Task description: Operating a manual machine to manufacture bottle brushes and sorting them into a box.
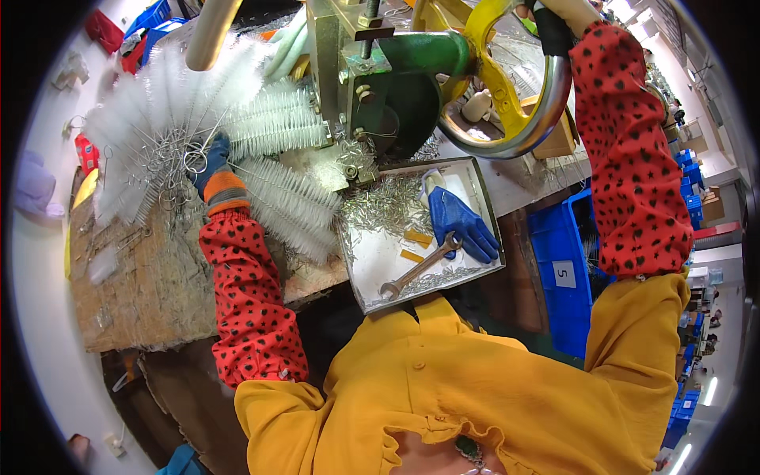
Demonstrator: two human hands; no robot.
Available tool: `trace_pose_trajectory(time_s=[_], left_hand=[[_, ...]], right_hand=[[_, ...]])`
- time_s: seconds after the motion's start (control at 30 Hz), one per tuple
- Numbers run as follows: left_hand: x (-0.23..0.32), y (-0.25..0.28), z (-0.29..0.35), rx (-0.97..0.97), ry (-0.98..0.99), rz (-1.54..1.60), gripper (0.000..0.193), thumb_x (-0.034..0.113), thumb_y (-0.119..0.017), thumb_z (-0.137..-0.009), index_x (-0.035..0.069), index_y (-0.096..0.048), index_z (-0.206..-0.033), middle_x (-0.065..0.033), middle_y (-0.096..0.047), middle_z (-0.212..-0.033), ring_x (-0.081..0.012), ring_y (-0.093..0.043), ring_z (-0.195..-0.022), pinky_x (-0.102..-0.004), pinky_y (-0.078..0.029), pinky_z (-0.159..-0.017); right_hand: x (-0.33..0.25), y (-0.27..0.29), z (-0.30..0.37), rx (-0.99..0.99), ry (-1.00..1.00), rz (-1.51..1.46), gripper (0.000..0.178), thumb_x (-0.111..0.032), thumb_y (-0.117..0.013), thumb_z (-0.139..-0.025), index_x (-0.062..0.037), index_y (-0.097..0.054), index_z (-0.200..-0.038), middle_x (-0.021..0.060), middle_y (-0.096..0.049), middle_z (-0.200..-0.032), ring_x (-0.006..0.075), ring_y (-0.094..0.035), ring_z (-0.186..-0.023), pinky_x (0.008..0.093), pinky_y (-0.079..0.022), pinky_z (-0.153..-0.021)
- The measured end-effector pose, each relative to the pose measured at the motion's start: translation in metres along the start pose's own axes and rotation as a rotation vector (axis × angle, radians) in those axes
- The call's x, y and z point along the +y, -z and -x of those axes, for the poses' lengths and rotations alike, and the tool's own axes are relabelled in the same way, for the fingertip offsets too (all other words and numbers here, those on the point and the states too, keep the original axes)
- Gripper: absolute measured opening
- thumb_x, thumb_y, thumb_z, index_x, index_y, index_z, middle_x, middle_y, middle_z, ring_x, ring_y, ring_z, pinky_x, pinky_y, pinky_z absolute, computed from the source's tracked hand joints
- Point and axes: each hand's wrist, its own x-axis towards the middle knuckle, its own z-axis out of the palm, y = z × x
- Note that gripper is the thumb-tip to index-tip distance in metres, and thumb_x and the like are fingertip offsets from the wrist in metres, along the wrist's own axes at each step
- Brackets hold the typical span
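Observation:
My left hand (210,168), in a blue glove with an orange and grey cuff, is closed around the looped wire handle of a white bristle brush (277,123). The brush's far end reaches the metal block of a green press (419,55). Around that hand fans a pile of similar white brushes (170,95) with wire ring handles; another brush (293,202) lies just to its right. High at the right, my right hand (571,11), partly cut off by the frame edge, grips a black part at the rim of the press's yellow-spoked handwheel (507,103).
A shallow tray (368,273) before me holds small metal pieces, a blue-coated glove (463,222), a wrench (416,269) and yellow strips. Right of it stands a blue bin (558,293). The worn wooden bench (150,293) extends left. A metal bar (212,36) juts in above.

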Motion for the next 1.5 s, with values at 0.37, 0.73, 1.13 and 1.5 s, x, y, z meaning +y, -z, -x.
trace_pose_trajectory(time_s=[0.37,0.73,1.13,1.5], left_hand=[[0.015,0.042,-0.023,-0.364,0.281,0.300,0.026,0.015,-0.061,-0.084,0.009,-0.064,-0.109,-0.0127,-0.068,-0.094,-0.0299,-0.064,-0.083,-0.0378,-0.051,-0.077],[0.023,0.112,-0.033,-0.659,0.962,1.822,0.019,0.013,-0.070,-0.082,0.003,-0.066,-0.097,-0.0089,-0.068,-0.085,-0.0237,-0.065,-0.071,-0.0370,-0.056,-0.069],[0.070,0.060,-0.014,0.201,0.698,1.302,0.074,0.004,-0.083,-0.070,-0.002,-0.042,-0.131,-0.0117,-0.064,-0.105,-0.0181,-0.065,-0.081,-0.0293,-0.055,-0.072],[0.012,0.034,-0.026,0.245,1.267,1.666,0.031,0.023,-0.075,-0.077,-0.001,-0.068,-0.096,-0.0089,-0.067,-0.087,-0.0237,-0.062,-0.065,-0.0338,-0.052,-0.062]], right_hand=[[-0.087,-0.146,0.154,1.015,-0.201,-0.298,0.037,-0.018,-0.067,-0.086,0.0010,-0.051,-0.114,0.0100,-0.062,-0.082,0.0150,-0.061,-0.068,0.0291,-0.049,-0.063],[-0.037,-0.182,0.167,0.967,-0.306,-0.576,0.043,-0.018,-0.070,-0.083,0.0012,-0.047,-0.114,0.0115,-0.060,-0.089,0.0185,-0.062,-0.075,0.0360,-0.050,-0.067],[-0.042,-0.175,0.168,0.947,-0.304,-0.628,0.043,-0.013,-0.067,-0.087,0.0020,-0.041,-0.117,0.0115,-0.063,-0.086,0.0167,-0.064,-0.068,0.0311,-0.051,-0.062],[-0.047,-0.158,0.177,0.774,-0.318,-0.473,0.034,-0.020,-0.065,-0.088,0.0000,-0.047,-0.108,0.0118,-0.065,-0.073,0.0203,-0.068,-0.064,0.0318,-0.051,-0.058]])
